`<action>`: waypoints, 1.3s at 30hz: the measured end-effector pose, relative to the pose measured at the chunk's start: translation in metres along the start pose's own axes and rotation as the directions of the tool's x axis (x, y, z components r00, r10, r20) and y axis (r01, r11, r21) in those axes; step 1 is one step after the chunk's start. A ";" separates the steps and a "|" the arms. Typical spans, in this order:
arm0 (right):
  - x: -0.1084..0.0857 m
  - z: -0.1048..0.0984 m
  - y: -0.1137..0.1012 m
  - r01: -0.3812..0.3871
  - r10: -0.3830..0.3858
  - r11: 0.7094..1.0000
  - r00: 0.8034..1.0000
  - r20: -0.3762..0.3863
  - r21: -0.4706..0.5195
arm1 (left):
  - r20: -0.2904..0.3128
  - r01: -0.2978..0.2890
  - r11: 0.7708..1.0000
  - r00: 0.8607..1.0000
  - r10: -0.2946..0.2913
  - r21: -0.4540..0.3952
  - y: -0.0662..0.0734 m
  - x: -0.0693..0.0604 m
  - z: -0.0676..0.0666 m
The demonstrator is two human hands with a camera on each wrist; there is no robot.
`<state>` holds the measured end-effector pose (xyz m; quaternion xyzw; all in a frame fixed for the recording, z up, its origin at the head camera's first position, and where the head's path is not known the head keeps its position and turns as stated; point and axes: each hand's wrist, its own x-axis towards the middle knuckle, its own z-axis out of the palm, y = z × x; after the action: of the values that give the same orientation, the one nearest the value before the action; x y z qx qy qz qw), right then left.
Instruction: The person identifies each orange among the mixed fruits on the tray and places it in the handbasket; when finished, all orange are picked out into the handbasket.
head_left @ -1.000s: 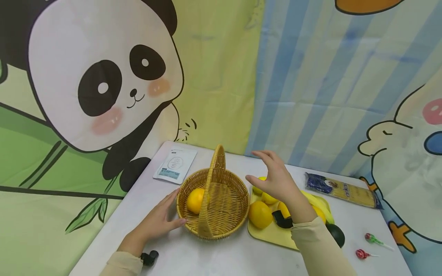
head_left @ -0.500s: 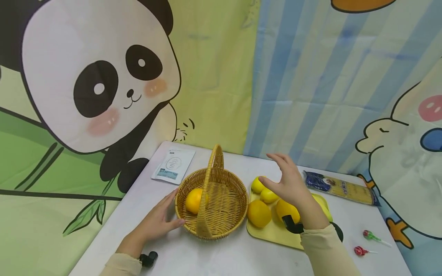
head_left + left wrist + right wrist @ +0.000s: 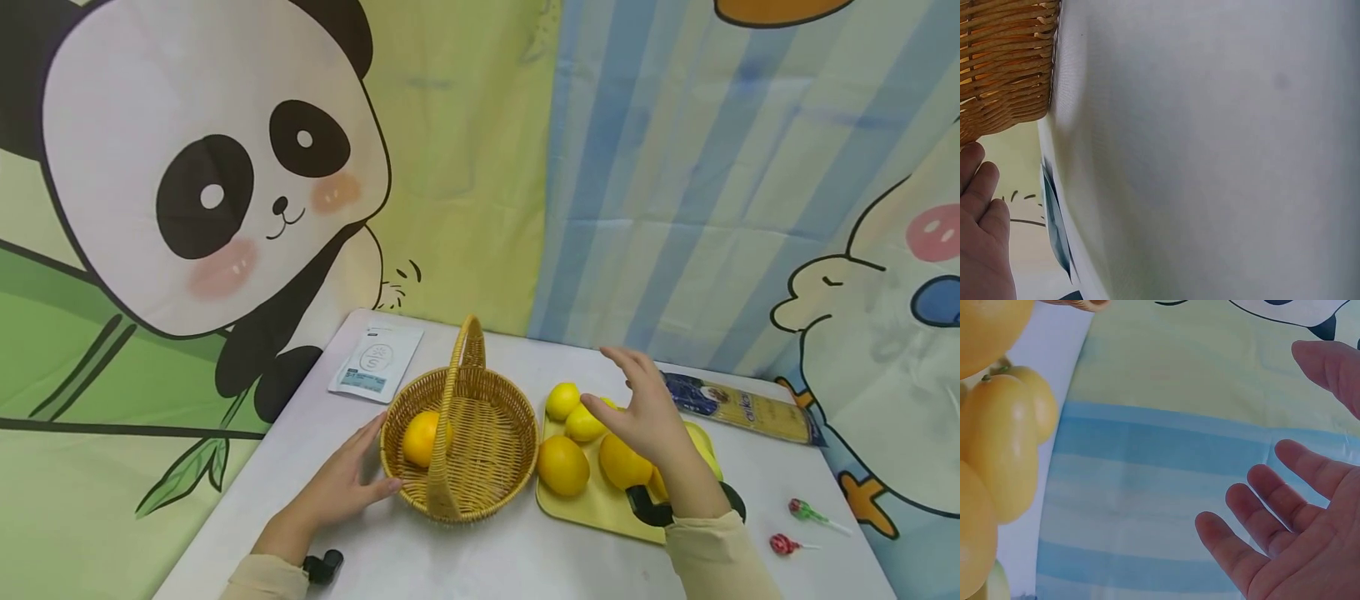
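A round wicker basket (image 3: pixel 498 467) with a tall handle stands on the white table, an orange (image 3: pixel 422 438) in its left half. My left hand (image 3: pixel 337 492) rests against the basket's left side, fingers extended; the left wrist view shows its fingertips by the wicker (image 3: pixel 1007 69). Over a yellow tray (image 3: pixel 592 515) hovers my right hand (image 3: pixel 647 417), thumb and fingers spread, nothing between them. On that tray lie lemons (image 3: pixel 562 402), an orange-yellow round fruit (image 3: pixel 564 466) and another like it (image 3: pixel 622 461). My right forearm hides part of the tray.
A white pouch (image 3: pixel 377 360) lies behind the basket on the left. At the back right is a pack of spaghetti (image 3: pixel 742 407). Two lollipops, one green and red (image 3: pixel 804 508), one red (image 3: pixel 783 544), lie at the right. A dark green fruit (image 3: pixel 735 500) is partly hidden by my sleeve.
My right hand has drawn away from the basket to the right and slightly down, uncovering more fruit on the tray. My left hand and the orange in the basket stay put.
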<state>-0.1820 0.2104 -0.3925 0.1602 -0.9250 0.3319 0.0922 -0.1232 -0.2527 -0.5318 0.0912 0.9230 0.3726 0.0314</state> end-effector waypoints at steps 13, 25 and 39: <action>-0.022 0.011 0.017 -0.066 0.066 0.998 0.998 0.014 -0.022 | -0.005 -0.005 1.000 1.000 0.005 0.005 0.003 -0.001 -0.001; -0.037 0.025 0.024 -0.113 0.114 0.993 0.993 0.036 -0.022 | -0.011 -0.029 1.000 1.000 0.029 -0.002 0.002 -0.001 -0.001; -0.054 0.048 0.026 -0.157 0.160 0.986 0.984 0.077 -0.050 | -0.012 -0.025 1.000 1.000 0.025 -0.006 0.002 -0.001 -0.001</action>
<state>-0.1446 0.2110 -0.4595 0.0973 -0.9448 0.3113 0.0318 -0.1219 -0.2520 -0.5300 0.1004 0.9207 0.3765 0.0214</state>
